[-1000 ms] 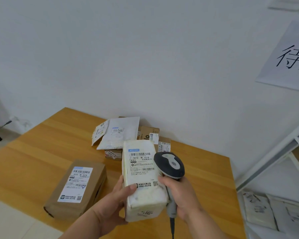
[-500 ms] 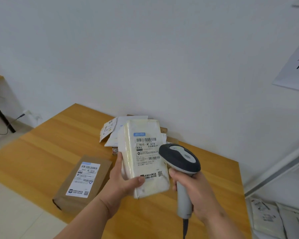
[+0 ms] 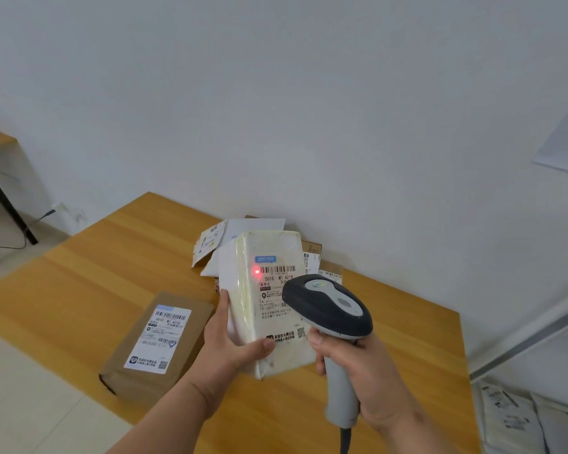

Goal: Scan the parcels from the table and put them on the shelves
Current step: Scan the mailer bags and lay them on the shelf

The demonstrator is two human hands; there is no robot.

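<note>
Your left hand [image 3: 230, 342] is gripping the cream-white wrapped parcel [image 3: 269, 299] from its left side, with your thumb lying across the front near the bottom. You are holding it up above the table and tilting its printed label [image 3: 277, 290] toward you, so the label is facing the scanner. Your right hand [image 3: 358, 368] is curling round the grey handle of the dark-topped barcode scanner [image 3: 328, 309], with one finger at the front where a trigger would be. You are pointing its nose at the label from just beside the parcel. A red dot of light [image 3: 257, 271] is glowing by the left end of the top barcode, so the scan looks like it is happening right now.

Under your hands, the long wooden table [image 3: 89, 290] is stretching away to the wall. A brown cardboard box with a white label [image 3: 158, 342] is lying flat on it to your left, waiting. Behind the held parcel, a small pile of white mail bags and brown boxes [image 3: 230, 244] is resting against the wall. On your right, the white metal shelf [image 3: 532, 342] is standing near, with pale bagged parcels [image 3: 518, 421] already lying on its low level. This parcel probably goes there next.
</note>
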